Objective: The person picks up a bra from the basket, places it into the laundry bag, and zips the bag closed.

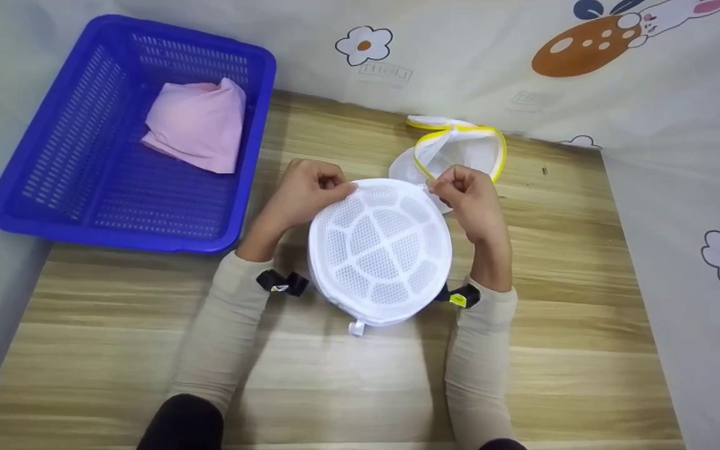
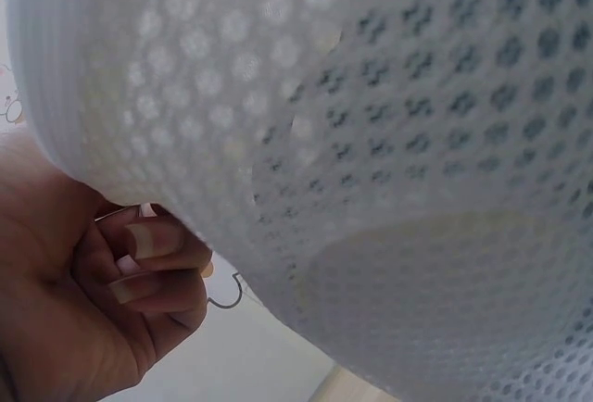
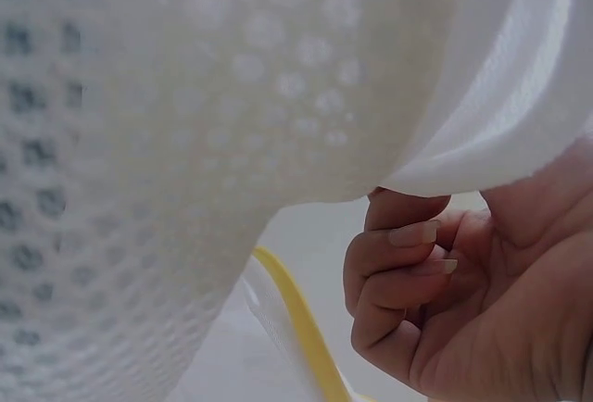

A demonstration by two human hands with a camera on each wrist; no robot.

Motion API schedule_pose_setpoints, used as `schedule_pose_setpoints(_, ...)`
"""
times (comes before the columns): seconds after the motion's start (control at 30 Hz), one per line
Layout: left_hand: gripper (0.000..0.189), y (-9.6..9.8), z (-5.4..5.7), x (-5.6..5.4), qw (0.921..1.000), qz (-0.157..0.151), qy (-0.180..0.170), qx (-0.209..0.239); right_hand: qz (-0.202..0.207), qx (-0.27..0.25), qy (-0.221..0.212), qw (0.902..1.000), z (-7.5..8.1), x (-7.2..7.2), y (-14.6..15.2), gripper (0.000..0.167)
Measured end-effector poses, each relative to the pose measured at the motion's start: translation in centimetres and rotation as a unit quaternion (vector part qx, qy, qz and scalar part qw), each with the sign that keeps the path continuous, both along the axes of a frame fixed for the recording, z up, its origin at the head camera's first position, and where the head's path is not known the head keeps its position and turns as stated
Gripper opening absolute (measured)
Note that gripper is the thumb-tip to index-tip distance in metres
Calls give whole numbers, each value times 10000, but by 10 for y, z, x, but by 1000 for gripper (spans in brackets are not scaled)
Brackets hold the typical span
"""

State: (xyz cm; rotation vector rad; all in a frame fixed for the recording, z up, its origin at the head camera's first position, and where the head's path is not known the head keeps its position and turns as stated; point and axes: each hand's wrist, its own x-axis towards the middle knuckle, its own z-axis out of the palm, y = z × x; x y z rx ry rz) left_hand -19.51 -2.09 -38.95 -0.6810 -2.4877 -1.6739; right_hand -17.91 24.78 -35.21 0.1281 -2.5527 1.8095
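Observation:
A round white mesh laundry bag (image 1: 385, 250) is held up between both hands, its circular panel facing the head camera and a small white tab hanging at its lower edge. The left hand (image 1: 307, 190) pinches its upper left rim with thumb and curled fingers. At the upper right rim, the right hand (image 1: 472, 203) pinches the edge near the zipper. Close up in the left wrist view, mesh (image 2: 417, 143) fills most of the picture, with curled fingers (image 2: 157, 263) below its edge. The right wrist view has the fingers (image 3: 398, 272) bent under the white edging.
Behind the right hand lies a second white mesh bag (image 1: 469, 153) with a yellow-trimmed opening. A blue plastic basket (image 1: 147, 242) stands at the left, holding a folded pink cloth (image 1: 197, 125). Patterned sheeting (image 1: 460, 56) walls off the back and sides of the wooden table (image 1: 572, 350).

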Motion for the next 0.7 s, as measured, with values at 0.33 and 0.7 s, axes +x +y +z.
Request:
schedule_pose_setpoints(0.33, 15, -1, -1, 0, 9999, -14, 11, 147, 40, -273, 63, 9996, -1, 1, -1, 19)
schedule_pose_setpoints(0.7, 14, 0, 0, 1, 9999, 15, -6, 124, -40, -141, 38, 9999, 0, 1, -1, 16)
